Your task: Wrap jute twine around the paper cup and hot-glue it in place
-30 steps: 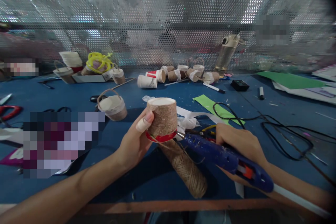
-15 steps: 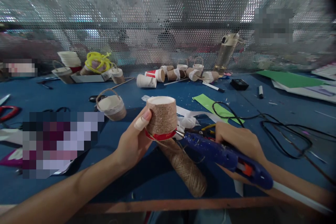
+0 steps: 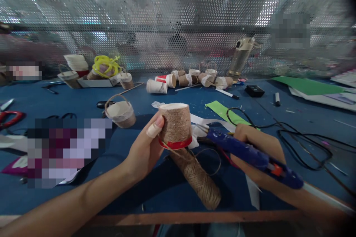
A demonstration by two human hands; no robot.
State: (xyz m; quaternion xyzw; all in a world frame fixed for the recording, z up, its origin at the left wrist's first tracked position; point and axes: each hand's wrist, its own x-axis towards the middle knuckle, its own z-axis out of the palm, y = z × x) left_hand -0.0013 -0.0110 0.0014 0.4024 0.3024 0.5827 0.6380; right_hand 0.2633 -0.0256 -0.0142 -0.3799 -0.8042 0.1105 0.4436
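Observation:
My left hand, with a bandage on its thumb, grips a paper cup wound with brown twine. A red band of bare cup shows below the winding, and the white rim faces up. A loose strand of twine hangs from the cup near a roll of jute twine lying on the table under it. My right hand is closed around a blue hot glue gun with a white glue stick in its back. The gun's nozzle points at the cup, apart from it.
A twine-wrapped cup basket stands left of my hands. Several cups lie farther back, near a bottle. Green paper strip and a black cable lie on the right; red-handled scissors are far left.
The glue gun has drawn back to the right, its nozzle leaving the cup's lower edge. The cup stays in my left hand, shifted slightly right in view.

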